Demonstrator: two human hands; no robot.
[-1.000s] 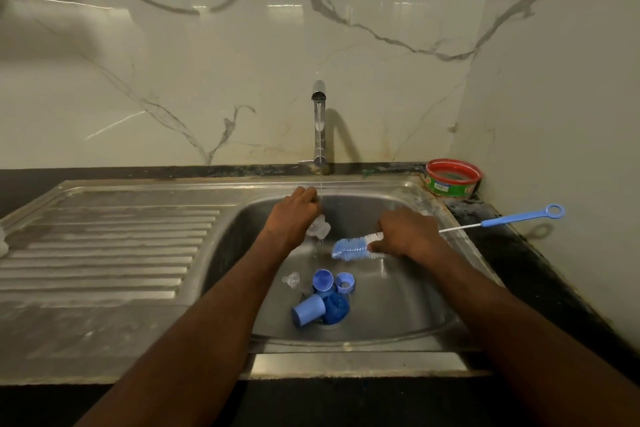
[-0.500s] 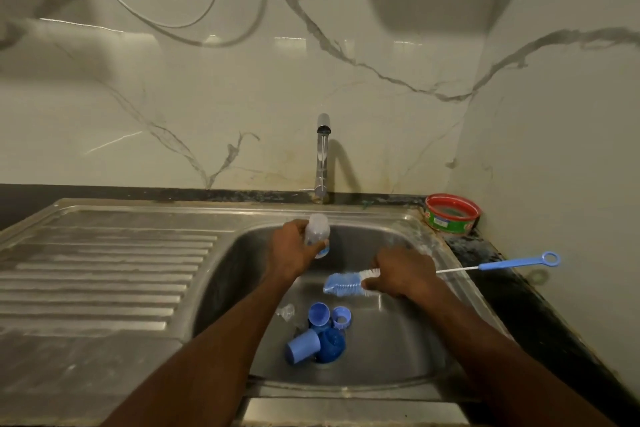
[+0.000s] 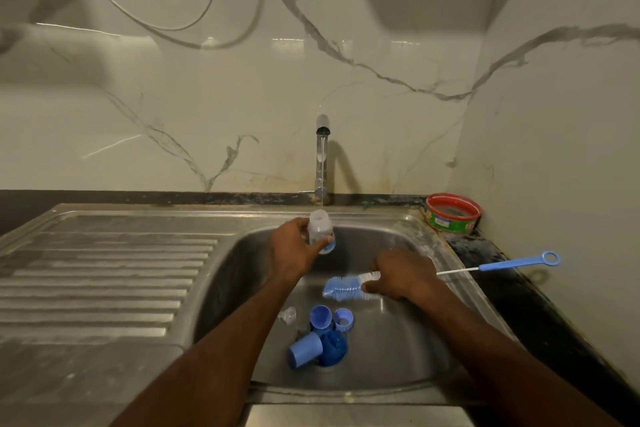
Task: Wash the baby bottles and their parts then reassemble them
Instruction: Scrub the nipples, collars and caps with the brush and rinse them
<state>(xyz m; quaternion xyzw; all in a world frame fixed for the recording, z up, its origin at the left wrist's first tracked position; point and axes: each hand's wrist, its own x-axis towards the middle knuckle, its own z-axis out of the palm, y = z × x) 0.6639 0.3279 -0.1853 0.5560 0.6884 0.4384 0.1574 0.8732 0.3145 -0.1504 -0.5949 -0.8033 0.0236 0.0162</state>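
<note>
My left hand (image 3: 292, 250) holds a small clear baby bottle (image 3: 320, 229) upright, mouth up, right under the thin water stream from the tap (image 3: 322, 156). My right hand (image 3: 403, 276) grips the bottle brush (image 3: 346, 286) near its blue and white bristles, and the blue handle sticks out to the right over the counter. On the sink (image 3: 408, 350) floor lie blue caps (image 3: 320, 317), a blue ring (image 3: 343, 320), a larger blue cup (image 3: 305, 350), a dark blue piece (image 3: 333, 347) and a clear teat (image 3: 288, 315).
A ribbed steel drainboard (image 3: 104, 274) stretches to the left of the basin. A red and green tub (image 3: 453, 213) stands on the dark counter at the back right corner. Marble walls close in behind and on the right.
My left hand has raised the bottle and turned it upright beneath the tap stream. The right hand and brush have stayed roughly in place. The view has tilted upward.
</note>
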